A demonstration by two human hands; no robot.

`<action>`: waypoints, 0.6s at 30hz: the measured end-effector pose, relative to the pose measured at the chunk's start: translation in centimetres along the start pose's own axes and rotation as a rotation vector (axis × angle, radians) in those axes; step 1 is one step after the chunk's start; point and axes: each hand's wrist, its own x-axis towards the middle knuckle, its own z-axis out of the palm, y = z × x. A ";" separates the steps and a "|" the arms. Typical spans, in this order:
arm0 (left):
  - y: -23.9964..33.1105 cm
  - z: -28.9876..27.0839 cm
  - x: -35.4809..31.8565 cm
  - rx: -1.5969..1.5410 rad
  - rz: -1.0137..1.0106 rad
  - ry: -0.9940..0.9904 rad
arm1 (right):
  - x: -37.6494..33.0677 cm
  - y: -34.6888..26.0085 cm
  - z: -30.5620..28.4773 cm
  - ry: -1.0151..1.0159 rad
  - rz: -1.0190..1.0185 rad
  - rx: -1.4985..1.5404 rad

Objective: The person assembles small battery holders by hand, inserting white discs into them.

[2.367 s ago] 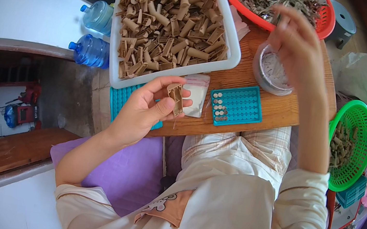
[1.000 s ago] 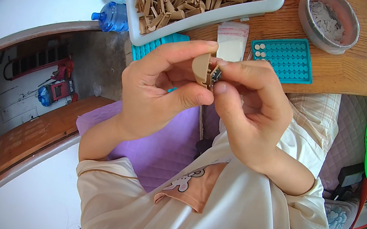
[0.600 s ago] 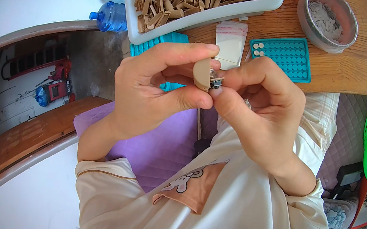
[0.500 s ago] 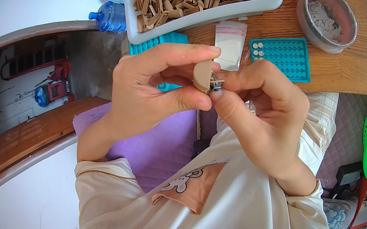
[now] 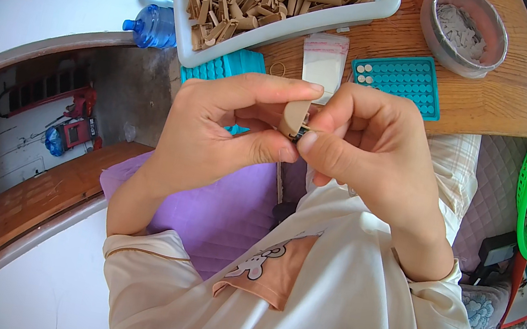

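Wood tbl (image 5: 510,102) w/ red-marked bag (image 5: 323,66), print unreadable; L grip (image 5: 205,127) holds tan shell (image 5: 294,116), R grip (image 5: 383,147) dark part (image 5: 299,133).

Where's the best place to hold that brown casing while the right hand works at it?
Pinch the brown casing at its upper and lower edges, coming from the left, as the left hand does. Its rounded back faces left and its open side the right hand, so this should leave the opening reachable.
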 end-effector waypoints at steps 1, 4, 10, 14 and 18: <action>-0.1 0.0 0.0 -0.001 0.001 0.001 | 0.1 0.0 0.1 -0.010 0.014 -0.001; -0.3 0.1 0.0 -0.021 -0.030 0.016 | 0.8 0.8 -0.2 0.016 -0.020 0.012; -0.6 0.9 0.0 -0.351 -0.102 0.038 | 1.8 2.3 -0.7 -0.070 -0.020 0.140; -1.2 0.4 0.0 -0.451 -0.118 0.020 | 1.8 2.3 0.1 -0.036 -0.039 0.146; -0.9 0.6 0.0 -0.485 -0.129 0.056 | 1.9 2.3 0.1 -0.029 -0.020 0.232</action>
